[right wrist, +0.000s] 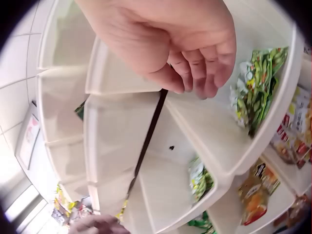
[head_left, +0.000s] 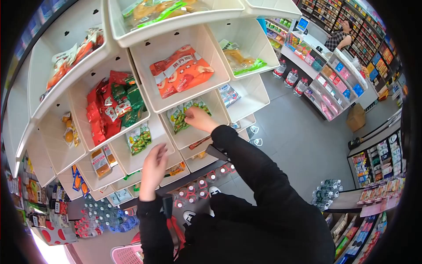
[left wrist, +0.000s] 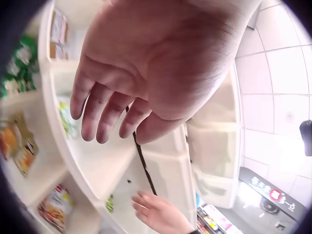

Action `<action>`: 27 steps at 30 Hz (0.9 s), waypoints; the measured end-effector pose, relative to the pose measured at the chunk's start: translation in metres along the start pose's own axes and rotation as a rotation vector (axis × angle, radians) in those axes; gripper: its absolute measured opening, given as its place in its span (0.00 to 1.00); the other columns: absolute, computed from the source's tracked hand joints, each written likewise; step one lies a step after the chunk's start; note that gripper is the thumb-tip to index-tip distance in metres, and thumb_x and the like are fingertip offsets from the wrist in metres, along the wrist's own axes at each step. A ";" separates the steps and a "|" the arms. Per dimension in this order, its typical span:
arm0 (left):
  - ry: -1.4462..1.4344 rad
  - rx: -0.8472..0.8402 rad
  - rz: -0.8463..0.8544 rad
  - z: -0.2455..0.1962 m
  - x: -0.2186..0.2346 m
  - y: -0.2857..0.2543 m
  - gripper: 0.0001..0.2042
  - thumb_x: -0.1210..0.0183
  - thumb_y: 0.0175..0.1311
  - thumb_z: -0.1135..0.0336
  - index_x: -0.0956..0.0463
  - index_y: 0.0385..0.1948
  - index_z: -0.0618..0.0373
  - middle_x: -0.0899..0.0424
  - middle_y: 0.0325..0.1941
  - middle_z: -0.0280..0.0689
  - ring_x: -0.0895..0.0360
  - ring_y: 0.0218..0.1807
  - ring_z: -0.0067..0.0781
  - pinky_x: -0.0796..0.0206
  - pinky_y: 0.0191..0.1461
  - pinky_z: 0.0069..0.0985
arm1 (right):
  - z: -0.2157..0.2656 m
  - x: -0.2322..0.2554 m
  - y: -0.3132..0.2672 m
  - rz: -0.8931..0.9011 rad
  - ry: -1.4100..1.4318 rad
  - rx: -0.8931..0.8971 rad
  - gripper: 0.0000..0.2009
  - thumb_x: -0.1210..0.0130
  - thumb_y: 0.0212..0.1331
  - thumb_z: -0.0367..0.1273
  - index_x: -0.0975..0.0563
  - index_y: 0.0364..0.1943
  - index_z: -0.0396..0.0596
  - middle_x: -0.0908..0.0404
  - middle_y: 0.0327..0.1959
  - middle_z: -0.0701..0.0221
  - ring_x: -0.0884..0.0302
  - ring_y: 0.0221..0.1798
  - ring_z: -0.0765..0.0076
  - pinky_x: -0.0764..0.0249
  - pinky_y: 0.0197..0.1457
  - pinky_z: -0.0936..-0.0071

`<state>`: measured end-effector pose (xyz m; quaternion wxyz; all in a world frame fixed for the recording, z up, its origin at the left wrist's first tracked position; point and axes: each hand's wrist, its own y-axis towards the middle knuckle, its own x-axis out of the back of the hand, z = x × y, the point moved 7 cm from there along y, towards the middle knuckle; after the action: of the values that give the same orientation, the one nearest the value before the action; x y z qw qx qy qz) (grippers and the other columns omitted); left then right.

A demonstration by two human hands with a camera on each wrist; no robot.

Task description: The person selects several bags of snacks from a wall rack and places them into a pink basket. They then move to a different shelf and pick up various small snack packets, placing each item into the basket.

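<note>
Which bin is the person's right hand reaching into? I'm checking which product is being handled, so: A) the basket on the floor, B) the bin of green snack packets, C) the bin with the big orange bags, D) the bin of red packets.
B: in the head view the right hand rests in the white bin on the green snack packets, below the orange bags; the left hand hangs open lower down.

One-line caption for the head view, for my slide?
Right hand reaches green snack packets in a white shelf bin; left hand hovers open by lower bins.
</note>
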<state>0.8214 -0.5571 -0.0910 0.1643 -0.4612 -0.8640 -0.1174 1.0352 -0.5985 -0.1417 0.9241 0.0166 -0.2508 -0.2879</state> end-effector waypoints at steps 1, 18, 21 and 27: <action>-0.025 -0.020 -0.013 -0.003 -0.017 0.017 0.17 0.52 0.55 0.71 0.39 0.47 0.65 0.29 0.45 0.46 0.30 0.46 0.34 0.38 0.47 0.23 | -0.009 0.000 0.009 -0.056 -0.139 0.022 0.13 0.47 0.41 0.33 0.28 0.29 0.37 0.26 0.31 0.56 0.27 0.35 0.58 0.31 0.38 0.69; -0.570 0.390 -0.136 0.077 -0.079 0.072 0.20 0.53 0.57 0.65 0.42 0.48 0.68 0.29 0.42 0.42 0.29 0.35 0.26 0.37 0.37 0.18 | -0.029 0.020 -0.013 0.260 0.370 -0.302 0.10 0.53 0.48 0.28 0.29 0.35 0.35 0.27 0.32 0.61 0.25 0.31 0.64 0.27 0.33 0.74; -0.898 0.312 -0.117 0.021 -0.077 0.048 0.16 0.55 0.59 0.63 0.38 0.43 0.65 0.28 0.39 0.40 0.28 0.35 0.26 0.35 0.39 0.19 | 0.022 0.030 -0.063 0.347 0.600 -0.316 0.12 0.55 0.54 0.28 0.31 0.42 0.37 0.26 0.35 0.68 0.27 0.36 0.73 0.28 0.38 0.78; -0.743 0.185 -0.115 0.023 -0.024 -0.053 0.12 0.49 0.53 0.75 0.33 0.40 0.63 0.26 0.37 0.34 0.30 0.38 0.19 0.37 0.39 0.17 | 0.054 -0.047 -0.141 0.666 0.625 -0.263 0.13 0.54 0.54 0.29 0.31 0.43 0.39 0.25 0.34 0.69 0.29 0.37 0.80 0.31 0.40 0.80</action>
<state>0.7852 -0.5961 -0.1238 -0.1260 -0.4065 -0.8959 0.1272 0.9027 -0.6841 -0.1405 0.9916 -0.0958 0.0861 0.0135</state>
